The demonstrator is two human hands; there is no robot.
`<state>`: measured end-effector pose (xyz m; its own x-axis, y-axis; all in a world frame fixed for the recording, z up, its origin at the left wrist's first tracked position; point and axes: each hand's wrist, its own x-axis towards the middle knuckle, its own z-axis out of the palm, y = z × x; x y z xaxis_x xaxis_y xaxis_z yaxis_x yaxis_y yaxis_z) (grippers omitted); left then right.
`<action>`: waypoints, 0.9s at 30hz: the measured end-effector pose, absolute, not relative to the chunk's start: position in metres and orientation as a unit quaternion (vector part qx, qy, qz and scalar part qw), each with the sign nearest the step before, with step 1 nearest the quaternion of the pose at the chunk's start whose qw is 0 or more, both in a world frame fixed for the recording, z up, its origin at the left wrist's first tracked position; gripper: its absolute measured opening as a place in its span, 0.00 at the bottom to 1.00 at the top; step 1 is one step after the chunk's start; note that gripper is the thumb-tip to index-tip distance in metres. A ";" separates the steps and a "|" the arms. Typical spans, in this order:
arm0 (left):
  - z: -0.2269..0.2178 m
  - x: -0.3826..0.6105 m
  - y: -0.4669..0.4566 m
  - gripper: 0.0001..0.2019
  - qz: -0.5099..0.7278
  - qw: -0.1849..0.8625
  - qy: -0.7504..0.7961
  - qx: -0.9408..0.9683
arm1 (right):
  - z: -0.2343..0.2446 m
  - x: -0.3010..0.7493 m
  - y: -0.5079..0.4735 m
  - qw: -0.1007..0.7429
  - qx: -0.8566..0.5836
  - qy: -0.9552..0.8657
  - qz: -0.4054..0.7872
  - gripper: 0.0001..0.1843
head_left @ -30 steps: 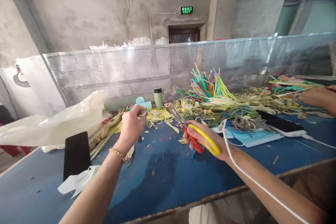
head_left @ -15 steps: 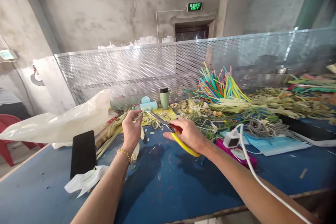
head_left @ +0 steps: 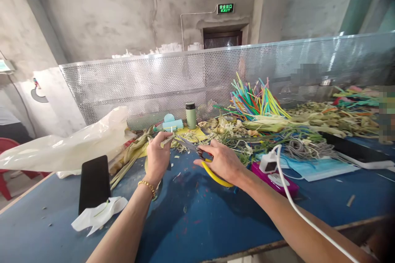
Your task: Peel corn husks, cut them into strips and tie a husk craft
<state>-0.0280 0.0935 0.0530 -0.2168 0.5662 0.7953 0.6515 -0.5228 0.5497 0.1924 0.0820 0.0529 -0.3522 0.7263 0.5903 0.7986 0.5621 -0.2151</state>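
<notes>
My left hand (head_left: pixel 158 157), with a gold bead bracelet on its wrist, is closed in a pinch on a short pale strip (head_left: pixel 167 140) held just above the blue table (head_left: pixel 197 218). My right hand (head_left: pixel 221 160) grips scissors (head_left: pixel 202 159) with a yellow and a red handle. The metal blades point left and their tips meet the strip at my left fingertips. Both hands hover over the table's middle, close together.
A black phone (head_left: pixel 94 183) and crumpled white paper (head_left: pixel 98 215) lie at the left, beside a large plastic bag (head_left: pixel 68 144). A green flask (head_left: pixel 191 115), coloured strips (head_left: pixel 256 100), leaf scraps, a pink device with white charger and cable (head_left: pixel 271 166) and a perforated metal screen (head_left: pixel 216 78) stand behind.
My right hand has swung the scissors from the right across to my left hand, and the blades now reach the strip. The other person's hand at the far right is gone from view.
</notes>
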 end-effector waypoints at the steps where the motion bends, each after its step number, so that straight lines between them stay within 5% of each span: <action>1: 0.052 -0.028 0.094 0.08 -0.606 0.042 -0.491 -0.625 | 0.053 0.193 0.082 0.326 -0.465 -0.821 -0.052 0.25; 13: 0.053 -0.025 0.091 0.07 -0.616 0.043 -0.488 -0.617 | 0.052 0.193 0.081 0.337 -0.456 -0.824 0.002 0.24; 27: 0.054 -0.013 0.090 0.12 -0.714 -0.271 -0.388 -0.516 | 0.052 0.192 0.078 0.361 -0.433 -0.826 0.002 0.23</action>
<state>-0.0133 0.0898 0.0539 -0.3212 0.7869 0.5269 0.0129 -0.5526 0.8333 0.1924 0.0777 0.0520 -0.3639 0.7164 0.5952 0.7136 0.6252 -0.3161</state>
